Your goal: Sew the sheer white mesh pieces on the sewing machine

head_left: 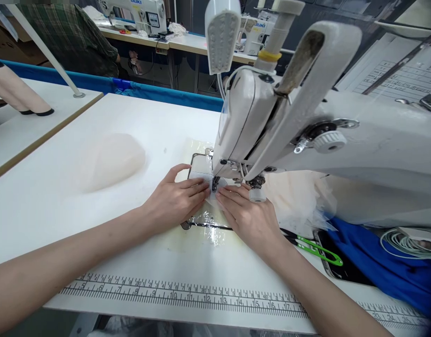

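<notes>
A white industrial sewing machine (306,121) fills the right half of the head view. Under its presser foot lies a small white fabric piece (205,179) on the metal needle plate. My left hand (175,199) lies flat with fingers stretched out, its fingertips pressing the piece from the left. My right hand (248,215) also lies flat, its fingertips on the piece just right of the needle. The two sets of fingertips nearly meet below the foot.
A pale moulded foam cup (108,159) rests on the white table (96,234) to the left. A printed ruler (187,295) runs along the near edge. Green thread snips (320,250), blue cloth (387,267) and pale fabric (295,196) lie right. A person sits at far machines.
</notes>
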Motion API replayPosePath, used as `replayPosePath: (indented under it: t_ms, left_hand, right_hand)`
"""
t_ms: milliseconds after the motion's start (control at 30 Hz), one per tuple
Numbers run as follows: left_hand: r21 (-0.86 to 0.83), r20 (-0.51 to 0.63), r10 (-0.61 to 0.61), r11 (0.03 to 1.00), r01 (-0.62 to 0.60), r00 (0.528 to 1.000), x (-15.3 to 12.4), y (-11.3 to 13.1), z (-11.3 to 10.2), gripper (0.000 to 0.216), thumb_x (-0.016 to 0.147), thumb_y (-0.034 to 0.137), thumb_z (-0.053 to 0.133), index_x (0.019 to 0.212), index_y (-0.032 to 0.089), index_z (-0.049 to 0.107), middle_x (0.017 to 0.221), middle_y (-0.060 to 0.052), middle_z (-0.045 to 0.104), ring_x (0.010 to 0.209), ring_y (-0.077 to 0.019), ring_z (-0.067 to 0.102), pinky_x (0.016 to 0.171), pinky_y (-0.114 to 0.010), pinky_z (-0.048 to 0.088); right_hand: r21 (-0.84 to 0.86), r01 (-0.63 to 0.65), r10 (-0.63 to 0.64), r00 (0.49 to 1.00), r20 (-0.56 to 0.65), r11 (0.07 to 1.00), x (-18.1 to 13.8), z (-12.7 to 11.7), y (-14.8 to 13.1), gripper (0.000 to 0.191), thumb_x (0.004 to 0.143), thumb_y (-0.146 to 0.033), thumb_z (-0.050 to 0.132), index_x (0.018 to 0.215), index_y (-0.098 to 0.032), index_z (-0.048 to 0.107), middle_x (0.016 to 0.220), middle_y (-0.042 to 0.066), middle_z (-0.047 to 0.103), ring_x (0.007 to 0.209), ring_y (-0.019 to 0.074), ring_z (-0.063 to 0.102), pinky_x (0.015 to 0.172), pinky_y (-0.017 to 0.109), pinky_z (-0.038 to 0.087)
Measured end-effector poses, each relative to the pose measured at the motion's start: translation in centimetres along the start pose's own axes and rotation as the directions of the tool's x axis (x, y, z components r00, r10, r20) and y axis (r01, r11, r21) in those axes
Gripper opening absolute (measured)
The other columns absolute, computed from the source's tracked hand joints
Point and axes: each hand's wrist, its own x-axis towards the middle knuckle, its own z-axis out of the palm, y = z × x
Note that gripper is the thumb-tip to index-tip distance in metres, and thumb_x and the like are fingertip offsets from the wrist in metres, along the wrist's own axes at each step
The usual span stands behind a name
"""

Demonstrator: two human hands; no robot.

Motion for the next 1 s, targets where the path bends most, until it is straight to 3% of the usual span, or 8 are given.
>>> replayPosePath:
  t_ms: [233, 667, 800, 900, 1000]
  left_hand:
    - [0.000, 0.003, -0.003, 1.000, 0.003, 1.000, 0.0, -0.3, 0.3, 0.026, 0.096, 0.014, 0.047, 0.111, 0.019, 0.067, 0.108, -0.002, 0.073, 0.104, -0.0177, 0.068, 0.112, -0.047, 0.028]
    - [0.047, 0.022, 0.005, 0.999, -0.006, 1.000, -0.2, -0.6, 0.5, 0.025, 0.098, 0.017, 0.044, 0.110, 0.019, 0.066, 0.111, -0.001, 0.072, 0.106, -0.0174, 0.066, 0.107, -0.045, 0.032]
    - [0.115, 0.042, -0.045, 0.993, 0.040, 0.998, -0.1, -0.2, 0.1, 0.029, 0.097, 0.031, 0.049, 0.115, 0.015, 0.064, 0.118, -0.008, 0.069, 0.104, -0.0217, 0.065, 0.102, -0.045, 0.037]
    - [0.184, 0.051, -0.066, 0.981, 0.056, 0.997, 0.0, 0.4, -0.8, 0.037, 0.093, 0.045, 0.052, 0.100, 0.013, 0.068, 0.095, -0.010, 0.073, 0.084, -0.0239, 0.067, 0.087, -0.045, 0.042]
    - [0.150, -0.041, 0.016, 0.989, -0.009, 0.999, 0.1, 0.7, -1.7, 0.037, 0.094, 0.042, 0.052, 0.068, 0.018, 0.063, 0.054, 0.002, 0.060, 0.052, -0.0141, 0.055, 0.071, -0.038, 0.040]
  right_hand:
    - [0.011, -0.056, 0.055, 0.997, 0.059, 0.998, 0.2, 0.2, 0.1, 0.021, 0.090, -0.016, 0.057, 0.100, -0.022, 0.073, 0.101, 0.006, 0.075, 0.091, 0.0193, 0.069, 0.078, 0.030, 0.052]
    - [-0.043, -0.031, 0.032, 0.999, 0.016, 0.999, 0.2, 0.5, 0.2, 0.022, 0.088, -0.010, 0.056, 0.101, -0.019, 0.071, 0.104, 0.004, 0.075, 0.091, 0.0182, 0.068, 0.076, 0.031, 0.052]
    - [-0.058, -0.019, 0.021, 0.999, 0.030, 0.998, 0.2, 0.5, 0.3, 0.027, 0.085, -0.005, 0.053, 0.104, -0.017, 0.070, 0.106, 0.004, 0.074, 0.096, 0.0190, 0.067, 0.080, 0.031, 0.051]
    - [-0.043, -0.022, 0.023, 0.999, 0.024, 0.999, 0.2, 0.2, 0.2, 0.032, 0.084, -0.006, 0.049, 0.109, -0.014, 0.067, 0.110, 0.005, 0.073, 0.099, 0.0213, 0.065, 0.084, 0.034, 0.050]
    - [-0.017, -0.035, 0.036, 0.999, 0.031, 0.999, 0.3, -0.4, -0.2, 0.039, 0.080, -0.003, 0.045, 0.112, -0.014, 0.066, 0.111, 0.006, 0.072, 0.097, 0.0208, 0.065, 0.084, 0.034, 0.049]
